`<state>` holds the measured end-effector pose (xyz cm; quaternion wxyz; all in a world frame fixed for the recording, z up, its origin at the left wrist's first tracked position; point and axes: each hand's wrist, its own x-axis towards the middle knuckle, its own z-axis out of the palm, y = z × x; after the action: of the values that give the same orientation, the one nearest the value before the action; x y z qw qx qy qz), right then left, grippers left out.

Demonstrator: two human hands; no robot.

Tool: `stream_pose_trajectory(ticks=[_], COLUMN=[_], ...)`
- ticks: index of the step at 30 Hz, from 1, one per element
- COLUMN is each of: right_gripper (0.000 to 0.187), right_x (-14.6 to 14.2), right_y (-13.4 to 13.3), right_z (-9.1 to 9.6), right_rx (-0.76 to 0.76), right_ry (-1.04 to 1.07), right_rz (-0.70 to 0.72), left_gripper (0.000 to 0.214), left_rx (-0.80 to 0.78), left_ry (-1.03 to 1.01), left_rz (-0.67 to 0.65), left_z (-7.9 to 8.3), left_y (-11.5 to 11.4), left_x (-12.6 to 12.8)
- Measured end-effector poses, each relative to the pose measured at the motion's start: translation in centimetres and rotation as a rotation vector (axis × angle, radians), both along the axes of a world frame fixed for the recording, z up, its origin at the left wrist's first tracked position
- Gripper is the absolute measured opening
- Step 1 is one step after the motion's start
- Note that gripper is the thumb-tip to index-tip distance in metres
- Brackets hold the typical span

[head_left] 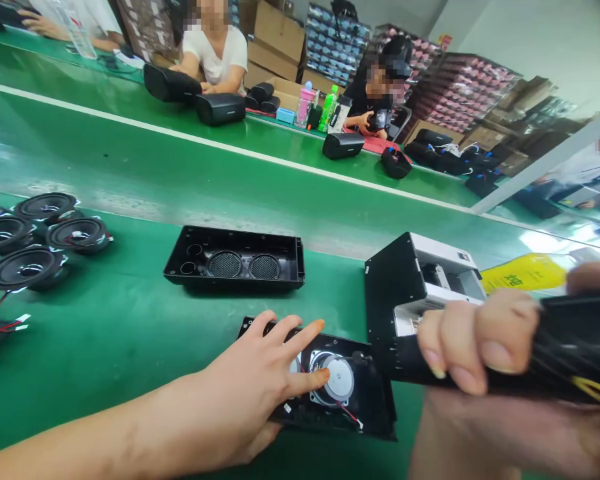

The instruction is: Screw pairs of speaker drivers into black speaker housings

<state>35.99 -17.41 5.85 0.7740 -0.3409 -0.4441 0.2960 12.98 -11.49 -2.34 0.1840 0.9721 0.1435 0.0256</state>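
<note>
A black plastic case [375, 390] lies on the green table [130, 333] in front of the person, slightly slanted, its open inside facing up. At least two speakers show in it; the clearer speaker [341, 380] has a round, pale back and a red-and-dark wire ending in a small white plug. The left hand [273, 373] lies across the case, palm down, fingers spread apart, the thumb tip at that speaker. The right hand [480, 340] has its fingers wrapped tight around a dark tool [580, 327], too blurred to make out fully. Beyond sits another open case [240, 287] with two round mesh grilles, loose speakers [45, 207] to the left, and a black-and-white machine [390, 287] to the right. Across a green belt [205, 173], people [215, 60] sit near bottles [327, 108], finished-looking black boxes [221, 109] and stacked cartons [279, 37].
</note>
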Motion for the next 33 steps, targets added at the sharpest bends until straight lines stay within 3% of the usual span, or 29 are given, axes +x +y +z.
stream_pose_trajectory(ticks=[5,14,20,28,33], right_gripper=[0.050,0.062,0.062,0.067,0.055], right_x=[-1.6,-0.3,-0.2,-1.1,-1.6], right_y=[2.2,3.0,3.2,3.1,3.2], right_z=[-1.8,-3.9,-4.1,-4.4,-4.5], right_rx=[0.070,0.002,-0.032,-0.043,-0.059], right_ry=[-0.034,-0.058,-0.083,-0.096,-0.076], right_rz=[0.107,0.203,0.251,0.204,0.219], left_gripper=[0.084,0.077,0.078,0.077,0.075], left_rx=[0.009,0.052,0.048,0.045,0.041], left_ry=[-0.033,-0.030,-0.005,-0.007,-0.001], left_rz=[-0.001,-0.023,-0.025,-0.027,-0.028], left_z=[0.6,1.4,1.7,1.8,1.9], left_y=[0.6,0.8,0.9,0.8,0.9], left_x=[0.3,0.1,0.2,0.2,0.2])
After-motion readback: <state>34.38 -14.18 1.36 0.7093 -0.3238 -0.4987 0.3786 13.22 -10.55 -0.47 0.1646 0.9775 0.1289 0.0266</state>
